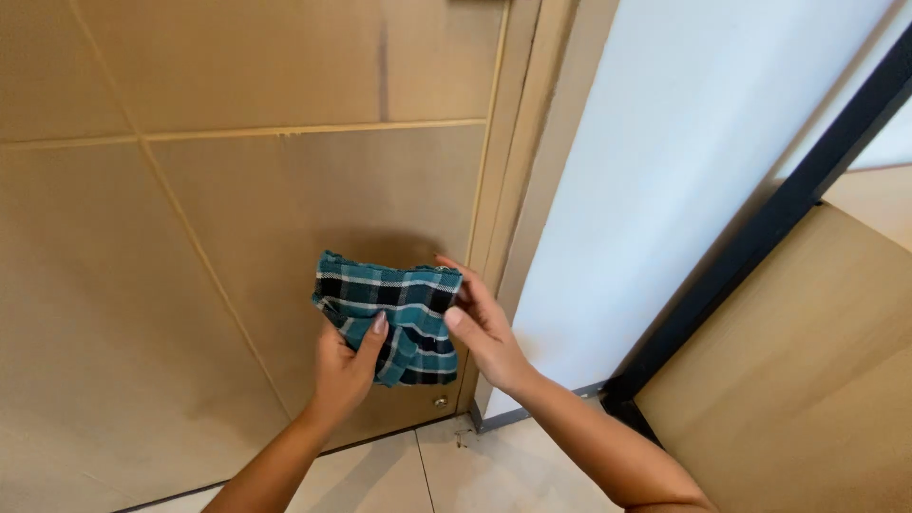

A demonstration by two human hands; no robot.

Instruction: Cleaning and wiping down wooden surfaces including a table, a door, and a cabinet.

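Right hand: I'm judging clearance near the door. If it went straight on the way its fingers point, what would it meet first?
Probably the wooden door behind the checked cloth that the right hand holds; depth is unclear.

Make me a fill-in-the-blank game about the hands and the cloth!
1. Both hands hold a checked ____ of teal, black and white.
2. The left hand has its ____ lying over the front of the cloth.
3. The right hand grips the cloth's ____ edge.
4. Behind the cloth stands a brown ____.

Missing words: cloth; thumb; right; door
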